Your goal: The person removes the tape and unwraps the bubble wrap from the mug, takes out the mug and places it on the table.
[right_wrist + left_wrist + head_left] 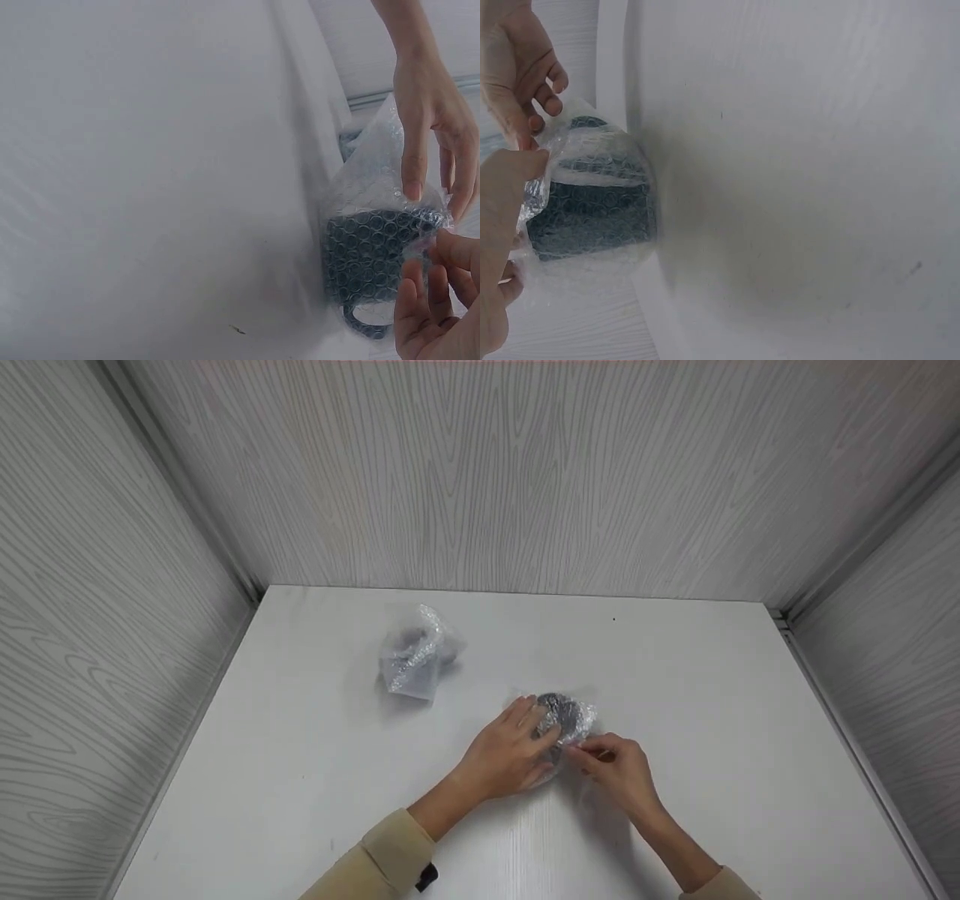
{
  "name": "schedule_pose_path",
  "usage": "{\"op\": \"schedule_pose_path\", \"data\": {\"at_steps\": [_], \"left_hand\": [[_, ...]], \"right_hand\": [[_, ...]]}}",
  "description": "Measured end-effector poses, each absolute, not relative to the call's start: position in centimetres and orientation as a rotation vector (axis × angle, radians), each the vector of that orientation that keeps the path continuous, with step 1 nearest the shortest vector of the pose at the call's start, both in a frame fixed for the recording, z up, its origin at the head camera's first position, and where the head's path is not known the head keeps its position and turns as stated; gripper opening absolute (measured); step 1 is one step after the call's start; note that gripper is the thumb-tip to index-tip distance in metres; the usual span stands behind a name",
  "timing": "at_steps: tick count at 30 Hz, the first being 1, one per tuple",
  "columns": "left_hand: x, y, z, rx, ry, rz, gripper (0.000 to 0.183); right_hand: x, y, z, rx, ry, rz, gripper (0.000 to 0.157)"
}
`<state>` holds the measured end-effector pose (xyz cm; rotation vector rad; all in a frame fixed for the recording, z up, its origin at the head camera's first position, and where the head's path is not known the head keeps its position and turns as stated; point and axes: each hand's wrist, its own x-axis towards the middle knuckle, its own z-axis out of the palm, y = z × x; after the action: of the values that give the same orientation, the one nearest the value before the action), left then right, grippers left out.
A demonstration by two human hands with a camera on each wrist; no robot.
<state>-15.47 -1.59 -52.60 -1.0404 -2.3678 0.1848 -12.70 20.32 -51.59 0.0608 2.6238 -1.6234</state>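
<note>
A dark mug point(364, 255) in clear bubble wrap point(367, 184) is between the two hands; its handle shows through the wrap in the right wrist view. My left hand point(506, 754) holds the wrapped mug from the left, thumb on the near side and fingers spread over the top. From the right, my right hand point(619, 769) pinches the edge of the bubble wrap between thumb and forefinger. A pinkish, shiny bit shows at that pinch; whether it is tape is unclear. In the left wrist view the dark mug point(592, 217) shows through the wrap, partly behind the left hand point(502, 240).
A second bubble-wrapped bundle point(416, 656) lies farther back on the left, something dark inside it. Both stand on a white table point(712, 697), enclosed by wood-grain panels point(480, 472) at the back and sides.
</note>
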Motion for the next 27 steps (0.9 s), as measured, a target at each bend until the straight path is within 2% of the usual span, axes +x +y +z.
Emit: {"op": "schedule_pose_path", "data": {"at_steps": [11,27], "left_hand": [[-15.5,-1.43,-52.47,-1.026,-2.378,0.172,0.053],[-15.46,-0.65,-52.72,-0.963,-2.346,0.125,0.044]], "right_hand": [[-12.78,20.34,-51.55,0.017,2.673,-1.551,0.004],[-12.63,20.5,-51.81,0.002,2.668,-1.554,0.005]]}}
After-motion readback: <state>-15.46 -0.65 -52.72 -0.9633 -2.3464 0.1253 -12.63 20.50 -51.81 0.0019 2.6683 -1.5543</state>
